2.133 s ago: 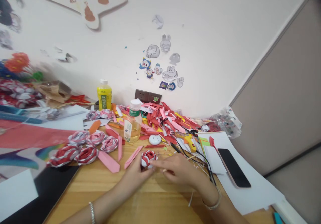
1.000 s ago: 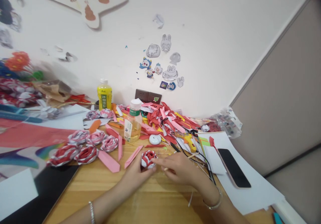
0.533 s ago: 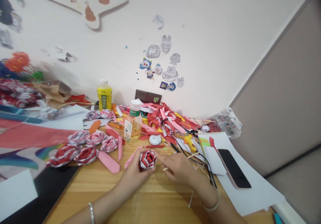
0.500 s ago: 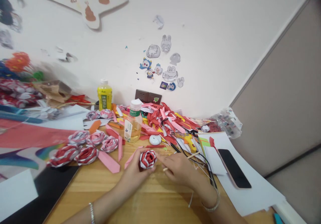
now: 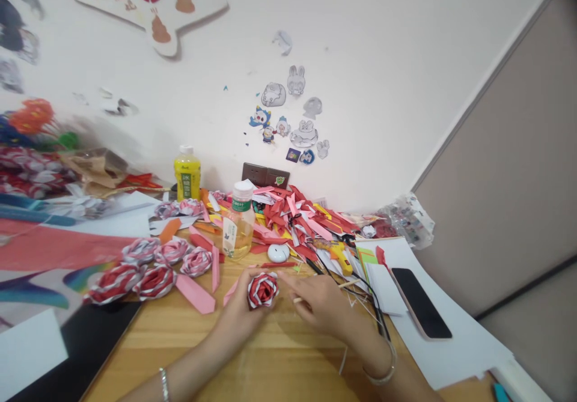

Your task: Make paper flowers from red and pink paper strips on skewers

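A red-and-white folded paper rose (image 5: 262, 289) faces up in my left hand (image 5: 240, 310), whose fingers and thumb wrap its side. My right hand (image 5: 322, 306) is just right of the rose, index finger stretched toward its edge; I cannot tell whether the fingertip touches. Its other fingers are curled around a thin wooden stick (image 5: 348, 283), mostly hidden by the hand. Left of my left hand lie several finished paper roses (image 5: 155, 280), red-and-white and pink-and-white, beside a pink paper strip (image 5: 196, 294).
Behind my hands stand a bottle with pale liquid (image 5: 238, 228) and a yellow bottle (image 5: 187, 176). A white earbud case (image 5: 278, 253) lies before a heap of paper strips (image 5: 288, 213). To the right are a yellow glue gun (image 5: 340, 256), black cables and a phone (image 5: 421, 303) on white paper.
The rose has tilted in my left hand and moved slightly left, so its centre shows more. The right hand keeps nearly the same place, and its stick shows less.
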Demonstrator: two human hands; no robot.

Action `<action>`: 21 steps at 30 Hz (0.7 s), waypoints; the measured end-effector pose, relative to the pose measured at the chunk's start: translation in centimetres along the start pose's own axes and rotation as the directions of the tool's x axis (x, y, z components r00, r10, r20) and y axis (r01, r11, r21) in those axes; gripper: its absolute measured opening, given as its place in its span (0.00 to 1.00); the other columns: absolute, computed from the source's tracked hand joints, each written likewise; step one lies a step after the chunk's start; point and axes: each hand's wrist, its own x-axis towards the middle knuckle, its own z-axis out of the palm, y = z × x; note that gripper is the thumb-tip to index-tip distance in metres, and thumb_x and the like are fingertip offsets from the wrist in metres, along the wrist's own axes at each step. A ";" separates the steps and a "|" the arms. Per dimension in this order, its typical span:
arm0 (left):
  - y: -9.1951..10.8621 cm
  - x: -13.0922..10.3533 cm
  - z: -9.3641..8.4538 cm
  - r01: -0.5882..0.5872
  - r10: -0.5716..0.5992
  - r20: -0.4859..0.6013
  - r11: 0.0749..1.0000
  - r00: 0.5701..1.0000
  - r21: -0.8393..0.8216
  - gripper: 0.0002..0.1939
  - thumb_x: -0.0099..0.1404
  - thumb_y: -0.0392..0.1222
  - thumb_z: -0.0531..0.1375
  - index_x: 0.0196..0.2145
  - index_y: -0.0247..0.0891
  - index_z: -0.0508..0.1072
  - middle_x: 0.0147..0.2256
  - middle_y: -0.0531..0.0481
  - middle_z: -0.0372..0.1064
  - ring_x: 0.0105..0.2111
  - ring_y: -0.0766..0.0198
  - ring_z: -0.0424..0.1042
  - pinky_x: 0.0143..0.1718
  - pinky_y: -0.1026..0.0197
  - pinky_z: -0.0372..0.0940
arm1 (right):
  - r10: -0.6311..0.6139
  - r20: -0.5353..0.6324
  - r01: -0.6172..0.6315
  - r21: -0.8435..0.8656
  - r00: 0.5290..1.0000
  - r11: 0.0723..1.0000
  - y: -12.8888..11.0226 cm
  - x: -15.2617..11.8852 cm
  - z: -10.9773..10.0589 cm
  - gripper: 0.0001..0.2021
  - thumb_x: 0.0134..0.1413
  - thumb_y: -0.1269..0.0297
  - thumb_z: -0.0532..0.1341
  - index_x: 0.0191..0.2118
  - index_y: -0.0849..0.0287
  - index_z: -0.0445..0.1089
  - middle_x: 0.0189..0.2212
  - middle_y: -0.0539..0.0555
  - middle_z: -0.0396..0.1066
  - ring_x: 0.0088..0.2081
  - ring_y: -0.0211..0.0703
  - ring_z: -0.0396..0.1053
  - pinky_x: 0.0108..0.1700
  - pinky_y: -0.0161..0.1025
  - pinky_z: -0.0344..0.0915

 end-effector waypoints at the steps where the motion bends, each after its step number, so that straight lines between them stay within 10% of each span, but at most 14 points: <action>1: 0.1 0.0 0.0 0.010 -0.010 -0.010 1.000 1.000 -0.010 0.19 0.51 0.40 0.62 0.41 0.40 0.62 0.39 0.49 0.70 0.40 0.56 0.70 0.43 0.55 0.65 | 0.038 -0.009 -0.038 0.011 0.999 0.999 0.1 0.0 -0.1 0.26 0.55 0.71 0.52 0.61 0.57 0.55 0.32 0.54 0.75 0.30 0.43 0.70 0.31 0.36 0.62; 12: 0.0 0.9 -1.3 -0.050 0.070 -0.271 0.995 0.960 0.082 0.22 0.46 0.44 0.64 0.38 0.41 0.61 0.35 0.52 0.66 0.37 0.56 0.71 0.41 0.52 0.66 | 0.393 0.104 -0.406 0.265 0.914 0.875 -2.5 1.3 1.9 0.24 0.44 0.73 0.58 0.51 0.55 0.69 0.37 0.55 0.76 0.34 0.46 0.72 0.36 0.38 0.65; 21: 1.0 0.1 -0.6 -0.101 0.101 -0.035 0.995 0.994 0.005 0.22 0.48 0.43 0.64 0.41 0.40 0.63 0.39 0.47 0.70 0.41 0.52 0.72 0.44 0.51 0.67 | 0.360 0.011 -0.321 0.478 0.933 0.817 -2.7 2.3 2.1 0.27 0.46 0.75 0.55 0.55 0.57 0.65 0.43 0.57 0.74 0.42 0.48 0.71 0.42 0.40 0.66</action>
